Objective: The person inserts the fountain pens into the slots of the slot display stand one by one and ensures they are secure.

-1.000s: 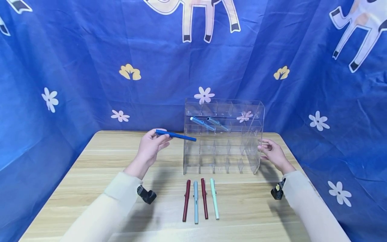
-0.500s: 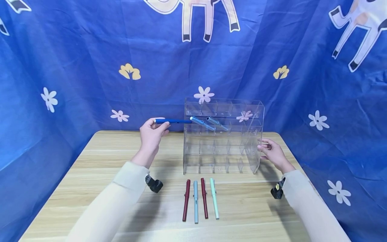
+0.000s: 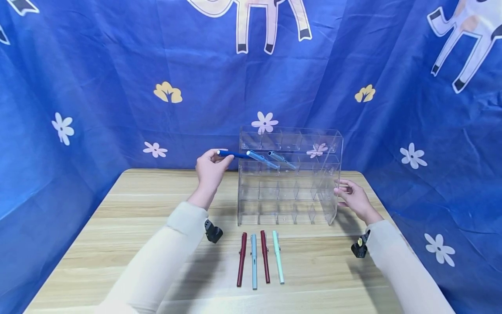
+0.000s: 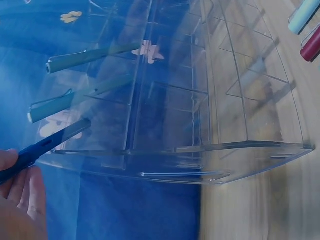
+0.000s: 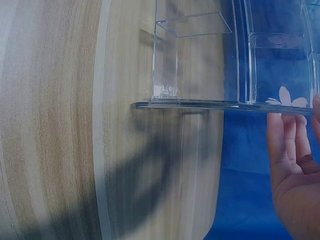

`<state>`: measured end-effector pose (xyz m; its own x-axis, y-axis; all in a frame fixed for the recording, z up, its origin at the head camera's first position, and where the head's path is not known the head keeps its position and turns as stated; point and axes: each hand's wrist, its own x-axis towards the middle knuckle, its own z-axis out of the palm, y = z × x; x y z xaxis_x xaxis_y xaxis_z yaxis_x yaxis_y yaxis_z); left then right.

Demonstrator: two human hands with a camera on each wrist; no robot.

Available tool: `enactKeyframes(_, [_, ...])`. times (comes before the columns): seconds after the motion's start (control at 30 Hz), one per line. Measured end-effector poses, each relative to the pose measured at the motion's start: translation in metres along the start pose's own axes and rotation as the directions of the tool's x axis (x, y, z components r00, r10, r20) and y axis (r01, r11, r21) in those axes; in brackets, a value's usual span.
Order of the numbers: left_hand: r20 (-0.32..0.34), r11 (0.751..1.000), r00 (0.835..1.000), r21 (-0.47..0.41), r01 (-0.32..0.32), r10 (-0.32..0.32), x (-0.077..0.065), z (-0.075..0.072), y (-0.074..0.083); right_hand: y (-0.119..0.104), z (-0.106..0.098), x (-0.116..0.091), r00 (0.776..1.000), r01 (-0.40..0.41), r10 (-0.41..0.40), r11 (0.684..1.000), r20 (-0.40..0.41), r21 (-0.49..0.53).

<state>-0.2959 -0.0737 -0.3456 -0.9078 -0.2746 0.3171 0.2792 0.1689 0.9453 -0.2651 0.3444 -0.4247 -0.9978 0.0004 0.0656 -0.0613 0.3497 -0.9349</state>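
Note:
My left hand [image 3: 209,171] pinches a dark blue pen [image 3: 228,153] near its end, between thumb and fingers. The pen points right, and its far end overlaps the upper left of a clear acrylic pen rack [image 3: 288,200]. In the left wrist view that far end [image 4: 75,130] lies beside two light blue pens. Those pens, one [image 3: 262,159] left and another [image 3: 282,160] just right of it, rest tilted in the rack's upper row. At the rack's right side panel, my right hand [image 3: 356,201] holds the edge, thumb at the front and fingertips [image 5: 275,120] against the outer face.
Several pens lie side by side on the wooden table [image 3: 313,270] before the rack: a dark red pen [image 3: 242,260], a grey-blue pen [image 3: 254,262], another dark red pen [image 3: 265,258] and a mint pen [image 3: 278,258]. A blue patterned curtain [image 3: 219,96] hangs behind.
My left hand has risen and then moved right with the dark blue pen, bringing it farther over the rack's upper left. The right hand and rack have stayed still.

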Motion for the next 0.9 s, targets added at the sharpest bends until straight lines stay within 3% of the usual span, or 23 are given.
enactKeyframes(0.1, [-0.001, 0.994, 0.999, 0.104, -0.037, 0.037, 0.001, 0.004, -0.001, 0.0, 0.0, 0.0, 1.0, 0.001, -0.001, 1.0, -0.002, -0.001])
enactKeyframes(0.2, [0.004, 0.987, 0.998, 0.147, -0.059, 0.059, 0.001, 0.008, -0.003, 0.001, 0.001, 0.0, 1.0, 0.003, -0.003, 1.0, 0.002, -0.002])
enactKeyframes(0.9, [0.024, 0.976, 0.996, 0.201, -0.088, 0.085, 0.002, 0.025, -0.011, 0.0, 0.0, 0.0, 1.0, -0.01, 0.009, 1.0, 0.008, 0.018])
